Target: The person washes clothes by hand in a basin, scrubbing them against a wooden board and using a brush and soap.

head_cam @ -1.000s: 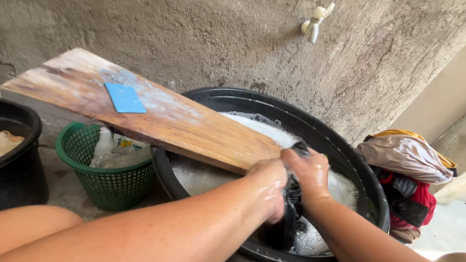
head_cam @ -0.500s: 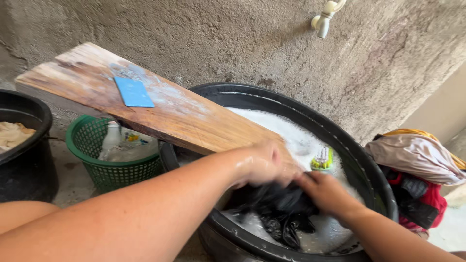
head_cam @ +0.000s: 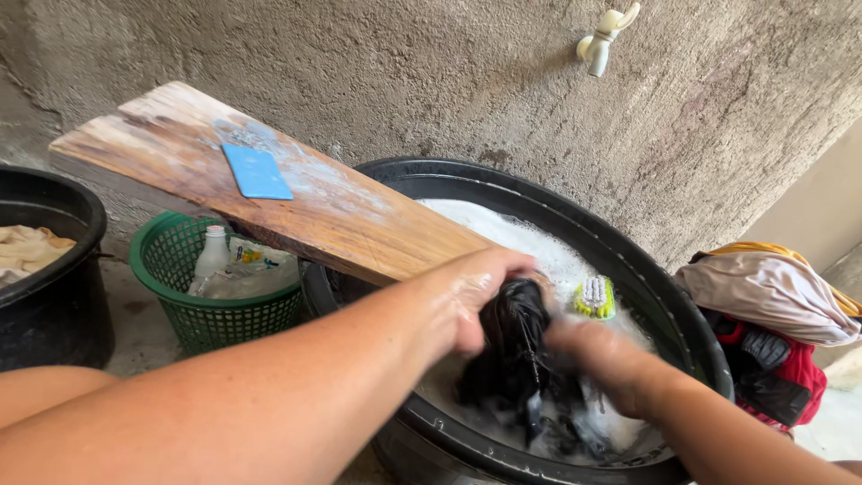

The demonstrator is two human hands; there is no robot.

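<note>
Two black tubs sit by a rough grey wall [head_cam: 431, 81], and a green basket [head_cam: 215, 305] between them holds a clear bottle [head_cam: 212, 256] beside a flat blue soap bar [head_cam: 256, 171] on the wooden board [head_cam: 305, 202]. Over the soapy big tub [head_cam: 628, 260], the left hand [head_cam: 471, 301] squeezes a wet black cloth [head_cam: 512, 346]. The blurry right hand [head_cam: 606, 364] grips it too, near a green brush [head_cam: 594, 297].

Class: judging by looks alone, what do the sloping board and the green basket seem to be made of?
Board: apparently unfinished wood, with visible grain, worn pale patches and soap film. Green basket: probably moulded plastic, given its uniform colour and regular lattice walls.
</note>
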